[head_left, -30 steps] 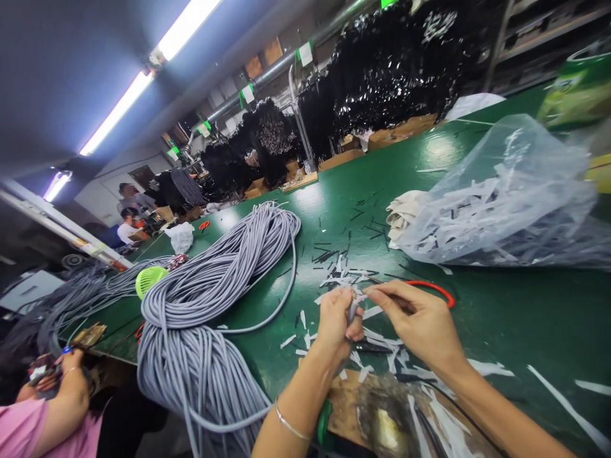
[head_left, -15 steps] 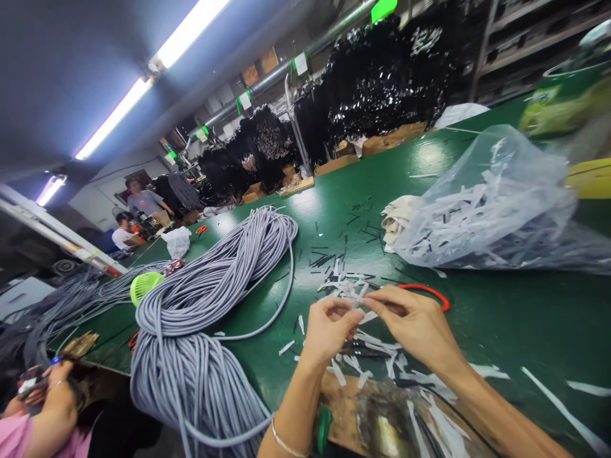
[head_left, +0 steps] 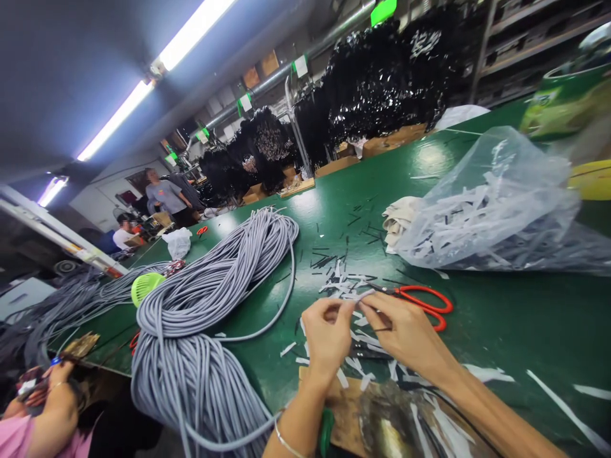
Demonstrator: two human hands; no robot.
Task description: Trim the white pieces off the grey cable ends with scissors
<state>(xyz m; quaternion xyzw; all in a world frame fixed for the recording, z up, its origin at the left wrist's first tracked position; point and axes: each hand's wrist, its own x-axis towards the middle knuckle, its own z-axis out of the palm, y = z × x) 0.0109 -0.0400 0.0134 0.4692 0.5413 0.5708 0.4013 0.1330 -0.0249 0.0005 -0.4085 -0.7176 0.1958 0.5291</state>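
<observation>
- Green table (head_left: 506, 318) fills the middle of the head view, with a left hand (head_left: 327, 337) and a right hand (head_left: 405, 331) held close together above its near part.
- Both hands pinch one small pale piece (head_left: 361, 296) between thumb and fingers, the fingertips nearly meeting; whether it is a strip or a cable end, I cannot tell.
- A silver bracelet (head_left: 286, 440) circles the left wrist.
- White strips (head_left: 341, 280) lie scattered just beyond the fingertips, and others lie under and around the hands.
- Short black bits (head_left: 324, 261) are strewn farther off on the table.
- Red-handled scissors (head_left: 427, 289) lie just beyond the right hand, partly hidden by it.
- Cardboard (head_left: 347, 410) sits beneath the forearms.
- Grey cable (head_left: 214, 273), thickly coiled, lies to the left of the hands and hangs over the near edge.
- Lime-green round thing (head_left: 144, 290) rests beside the coil.
- A clear plastic bag (head_left: 487, 216) full of strips stands on the right, against a folded cream cloth (head_left: 400, 217).
- A co-worker's arm (head_left: 62, 404) with a pink sleeve shows at lower left.
- Shiny black bundles (head_left: 377, 76) hang behind the table.
</observation>
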